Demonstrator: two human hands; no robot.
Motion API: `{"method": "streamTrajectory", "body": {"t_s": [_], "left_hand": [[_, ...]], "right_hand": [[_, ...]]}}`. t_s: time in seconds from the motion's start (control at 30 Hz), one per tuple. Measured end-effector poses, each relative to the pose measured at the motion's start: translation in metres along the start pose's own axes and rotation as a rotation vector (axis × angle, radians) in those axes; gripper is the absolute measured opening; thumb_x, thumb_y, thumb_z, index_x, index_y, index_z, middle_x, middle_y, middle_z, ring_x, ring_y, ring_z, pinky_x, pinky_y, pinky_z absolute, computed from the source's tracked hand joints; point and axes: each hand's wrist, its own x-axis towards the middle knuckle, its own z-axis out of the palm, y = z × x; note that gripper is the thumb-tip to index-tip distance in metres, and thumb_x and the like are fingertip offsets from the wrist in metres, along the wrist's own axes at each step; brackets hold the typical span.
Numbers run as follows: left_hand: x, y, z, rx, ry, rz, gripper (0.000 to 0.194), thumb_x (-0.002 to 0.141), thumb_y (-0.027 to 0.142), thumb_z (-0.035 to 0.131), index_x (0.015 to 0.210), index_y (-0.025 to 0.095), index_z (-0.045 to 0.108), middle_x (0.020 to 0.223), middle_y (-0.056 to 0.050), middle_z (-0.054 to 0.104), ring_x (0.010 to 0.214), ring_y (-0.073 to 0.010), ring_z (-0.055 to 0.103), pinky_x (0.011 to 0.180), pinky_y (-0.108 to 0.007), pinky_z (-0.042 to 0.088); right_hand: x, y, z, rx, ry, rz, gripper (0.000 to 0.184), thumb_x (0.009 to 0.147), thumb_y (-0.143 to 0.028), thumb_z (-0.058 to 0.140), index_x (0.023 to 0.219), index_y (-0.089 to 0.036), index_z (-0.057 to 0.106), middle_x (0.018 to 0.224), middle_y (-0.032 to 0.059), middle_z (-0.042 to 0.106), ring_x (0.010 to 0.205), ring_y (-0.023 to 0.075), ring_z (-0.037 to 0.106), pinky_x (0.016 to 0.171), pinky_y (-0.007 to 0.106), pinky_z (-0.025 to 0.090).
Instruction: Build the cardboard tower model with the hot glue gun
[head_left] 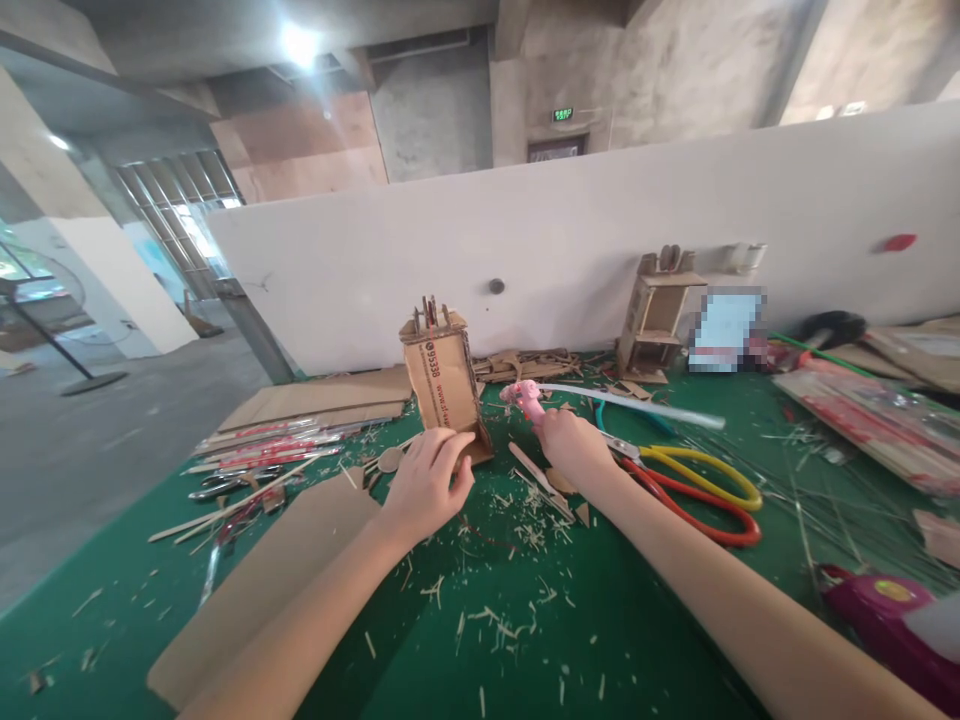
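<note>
My left hand [431, 480] is closed on the lower end of a small cardboard structure [442, 375], which stands tilted with printed text on its side and several thin upright pieces at its top. The hand covers part of its base, and its far fingers are hidden. To the right, my right hand [571, 448] is wrapped round the handle of a pink glue gun [525, 397]. A long whitish glue stick [637, 400] sticks out from the gun to the right. The gun is apart from the cardboard structure.
Scissors with yellow and red handles [701, 490] lie beside my right forearm. A second cardboard structure [652, 315] stands at the back, near a blurred screen [726, 325]. Cardboard sheet [300, 550], wood sticks [232, 505] and scraps litter the green table. A magenta object [877, 610] sits front right.
</note>
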Motion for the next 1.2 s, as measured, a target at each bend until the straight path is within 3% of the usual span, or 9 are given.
{"method": "streamTrajectory", "body": {"t_s": [0.5, 0.6, 0.7, 0.77, 0.9, 1.03, 1.1, 1.2], "left_hand": [[-0.004, -0.002, 0.006, -0.032, -0.100, -0.064, 0.019, 0.087, 0.016, 0.045, 0.100, 0.022, 0.059, 0.089, -0.008, 0.061, 0.086, -0.0230, 0.061, 0.078, -0.037, 0.051], [0.003, -0.006, -0.004, -0.001, -0.107, -0.131, 0.018, 0.088, 0.018, 0.044, 0.098, 0.022, 0.059, 0.089, -0.007, 0.063, 0.086, -0.0214, 0.061, 0.078, -0.034, 0.050], [0.016, -0.024, -0.028, 0.061, -0.151, -0.251, 0.019, 0.089, 0.020, 0.041, 0.099, 0.022, 0.057, 0.092, -0.007, 0.065, 0.084, -0.0199, 0.062, 0.077, -0.032, 0.048], [0.023, -0.041, -0.048, 0.112, -0.240, -0.339, 0.021, 0.090, 0.024, 0.039, 0.100, 0.022, 0.057, 0.087, -0.006, 0.066, 0.075, -0.0202, 0.063, 0.067, -0.031, 0.045], [0.025, -0.065, -0.076, 0.114, -0.637, -0.380, 0.013, 0.079, 0.032, 0.054, 0.085, 0.024, 0.063, 0.073, -0.001, 0.067, 0.058, -0.0185, 0.061, 0.049, -0.026, 0.037], [0.019, -0.057, -0.073, 0.135, -0.894, -0.399, 0.019, 0.069, 0.033, 0.063, 0.085, 0.022, 0.064, 0.081, -0.005, 0.068, 0.063, -0.0212, 0.063, 0.045, -0.025, 0.034], [0.019, -0.050, -0.067, 0.145, -0.953, -0.399, 0.021, 0.068, 0.032, 0.064, 0.086, 0.022, 0.063, 0.088, -0.006, 0.068, 0.071, -0.0229, 0.065, 0.049, -0.025, 0.037], [0.021, -0.048, -0.061, 0.145, -1.004, -0.392, 0.016, 0.071, 0.031, 0.062, 0.083, 0.021, 0.063, 0.088, -0.006, 0.067, 0.074, -0.0218, 0.065, 0.055, -0.026, 0.041]], "right_hand": [[0.050, -0.018, -0.002, 0.035, -0.025, 0.013, 0.034, 0.091, -0.033, 0.057, 0.121, -0.017, 0.055, 0.118, 0.0084, 0.059, 0.099, 0.0207, 0.062, 0.082, 0.041, 0.053], [0.051, -0.020, -0.004, 0.031, -0.038, 0.003, 0.034, 0.091, -0.033, 0.057, 0.121, -0.017, 0.055, 0.119, 0.0085, 0.059, 0.099, 0.0210, 0.061, 0.082, 0.041, 0.053], [0.050, -0.020, -0.006, 0.031, -0.052, 0.006, 0.034, 0.091, -0.033, 0.057, 0.121, -0.017, 0.055, 0.120, 0.0085, 0.059, 0.100, 0.0210, 0.061, 0.083, 0.041, 0.053], [0.049, -0.020, -0.008, 0.032, -0.059, 0.012, 0.033, 0.092, -0.033, 0.057, 0.121, -0.017, 0.055, 0.120, 0.0085, 0.059, 0.100, 0.0209, 0.061, 0.083, 0.041, 0.053], [0.034, -0.017, -0.015, 0.030, -0.049, 0.003, 0.032, 0.091, -0.032, 0.057, 0.120, -0.018, 0.056, 0.119, 0.0086, 0.059, 0.100, 0.0205, 0.061, 0.083, 0.040, 0.053], [-0.006, -0.016, -0.027, 0.005, 0.025, -0.037, 0.030, 0.093, -0.036, 0.054, 0.112, -0.014, 0.059, 0.105, 0.0073, 0.064, 0.086, 0.0172, 0.064, 0.074, 0.036, 0.054], [-0.033, -0.016, -0.031, -0.006, 0.075, -0.097, 0.036, 0.097, -0.039, 0.042, 0.097, -0.009, 0.064, 0.081, 0.0104, 0.066, 0.072, 0.0209, 0.066, 0.059, 0.031, 0.048], [-0.070, -0.016, -0.030, -0.019, 0.146, -0.191, 0.034, 0.096, -0.038, 0.040, 0.088, -0.015, 0.064, 0.076, 0.0071, 0.066, 0.064, 0.0209, 0.065, 0.049, 0.029, 0.035]]}}
